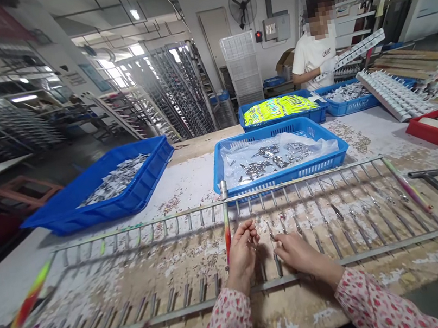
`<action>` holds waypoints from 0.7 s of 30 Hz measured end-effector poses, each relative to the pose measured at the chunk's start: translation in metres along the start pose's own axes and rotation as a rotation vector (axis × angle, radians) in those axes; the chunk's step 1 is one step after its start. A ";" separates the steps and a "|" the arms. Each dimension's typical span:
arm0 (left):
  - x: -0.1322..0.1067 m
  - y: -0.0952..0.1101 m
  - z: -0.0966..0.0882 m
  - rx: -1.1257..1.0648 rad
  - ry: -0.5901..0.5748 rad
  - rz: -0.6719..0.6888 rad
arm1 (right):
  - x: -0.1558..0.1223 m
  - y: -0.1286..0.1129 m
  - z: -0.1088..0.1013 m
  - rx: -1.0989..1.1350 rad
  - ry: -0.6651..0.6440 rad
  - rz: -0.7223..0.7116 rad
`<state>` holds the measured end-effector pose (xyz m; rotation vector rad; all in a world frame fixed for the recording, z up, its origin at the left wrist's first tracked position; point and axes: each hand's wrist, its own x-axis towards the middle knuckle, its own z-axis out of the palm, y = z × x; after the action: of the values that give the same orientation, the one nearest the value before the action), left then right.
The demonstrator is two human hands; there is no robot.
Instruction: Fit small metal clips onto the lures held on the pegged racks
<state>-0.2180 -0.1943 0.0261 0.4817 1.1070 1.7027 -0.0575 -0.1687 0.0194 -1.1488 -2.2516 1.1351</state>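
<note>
A long metal rack (192,311) with rows of short pegs lies flat on the table. Over its middle, just right of a rainbow-painted crossbar (227,228), is my left hand (243,251), its fingers curled together; whatever they hold is hidden. My right hand (298,251) is closed beside it, thumb and forefinger pinching at a small shiny metal piece (271,233) near a lower peg. To the right, several similar metal pieces (337,213) are strung between the upper and lower pegs. The rack's left half shows bare pegs.
Behind the rack stand a light blue basket (282,176) of shiny pieces on plastic and a dark blue tray (107,216) of flat pieces. A red tray (437,139) and black tubes (431,179) are right. Across the table a person (316,56) holds a white strip.
</note>
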 end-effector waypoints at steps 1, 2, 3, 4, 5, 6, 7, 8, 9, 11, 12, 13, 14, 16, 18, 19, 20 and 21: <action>-0.001 0.000 0.001 -0.061 0.012 0.001 | 0.000 -0.004 -0.002 -0.049 0.056 -0.052; -0.002 -0.001 0.003 -0.104 0.017 0.006 | 0.000 -0.009 -0.003 -0.069 0.085 -0.105; -0.004 -0.002 0.004 -0.124 0.018 0.017 | 0.002 -0.013 -0.003 -0.061 0.085 -0.154; -0.006 -0.004 0.006 -0.120 0.021 0.035 | 0.004 -0.018 -0.001 -0.031 0.071 -0.185; -0.008 -0.006 0.008 -0.093 0.021 0.060 | 0.006 -0.022 0.002 0.007 0.056 -0.201; -0.010 -0.007 0.008 -0.040 0.019 0.089 | 0.009 -0.025 0.005 0.051 0.047 -0.199; -0.012 -0.008 0.007 0.036 0.012 0.121 | 0.013 -0.027 0.008 0.098 0.044 -0.180; -0.014 -0.007 0.005 0.131 -0.001 0.151 | 0.016 -0.028 0.010 0.139 0.047 -0.152; -0.015 -0.007 0.001 0.237 -0.016 0.178 | 0.020 -0.027 0.012 0.167 0.058 -0.125; -0.015 -0.002 -0.009 0.473 -0.060 0.207 | 0.028 -0.025 0.012 0.168 0.097 -0.110; -0.015 0.001 -0.014 0.592 -0.088 0.205 | 0.032 -0.023 0.011 0.142 0.121 -0.122; -0.015 0.004 -0.019 0.705 -0.126 0.193 | 0.037 -0.021 0.009 0.105 0.140 -0.144; -0.014 0.007 -0.024 0.810 -0.164 0.181 | 0.042 -0.020 0.006 0.066 0.148 -0.173; -0.013 0.013 -0.030 0.986 -0.206 0.202 | 0.055 -0.020 -0.001 -0.004 0.142 -0.219; -0.011 0.017 -0.031 1.111 -0.171 0.295 | 0.070 -0.024 -0.007 -0.068 0.147 -0.252; -0.010 0.018 -0.030 1.156 -0.138 0.350 | 0.079 -0.027 -0.009 -0.099 0.162 -0.266; -0.009 0.018 -0.029 1.190 -0.103 0.398 | 0.088 -0.030 -0.011 -0.128 0.176 -0.274; -0.007 0.018 -0.029 1.215 -0.076 0.432 | 0.097 -0.033 -0.012 -0.149 0.176 -0.272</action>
<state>-0.2458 -0.2145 0.0281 1.6009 2.0164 1.1343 -0.1249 -0.0968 0.0499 -0.9186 -2.2968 0.7432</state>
